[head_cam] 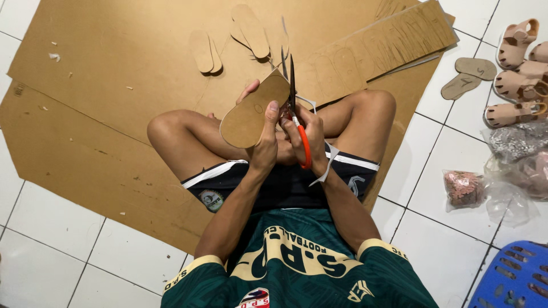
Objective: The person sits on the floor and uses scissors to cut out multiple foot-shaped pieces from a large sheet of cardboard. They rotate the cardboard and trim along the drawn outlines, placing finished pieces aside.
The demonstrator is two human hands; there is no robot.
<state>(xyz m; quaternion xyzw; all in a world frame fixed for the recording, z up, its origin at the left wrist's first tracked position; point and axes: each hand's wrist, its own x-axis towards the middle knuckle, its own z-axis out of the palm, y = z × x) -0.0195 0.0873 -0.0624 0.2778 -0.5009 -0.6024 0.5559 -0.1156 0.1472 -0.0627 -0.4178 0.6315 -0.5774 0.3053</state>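
L hand w/ sole cutout, R hand w/ scissors

We sit on cardboard sheets on the floor; cut soles lie ahead, sandals right, basket beside us.

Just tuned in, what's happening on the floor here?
A person sits cross-legged on big cardboard sheets spread over white tiles. The left hand holds up a sole-shaped cardboard piece, while the right hand works orange-handled scissors along its edge, blades open. More cut sole shapes lie ahead on the cardboard. To the right sit beige sandals, plastic bags and a blue basket.
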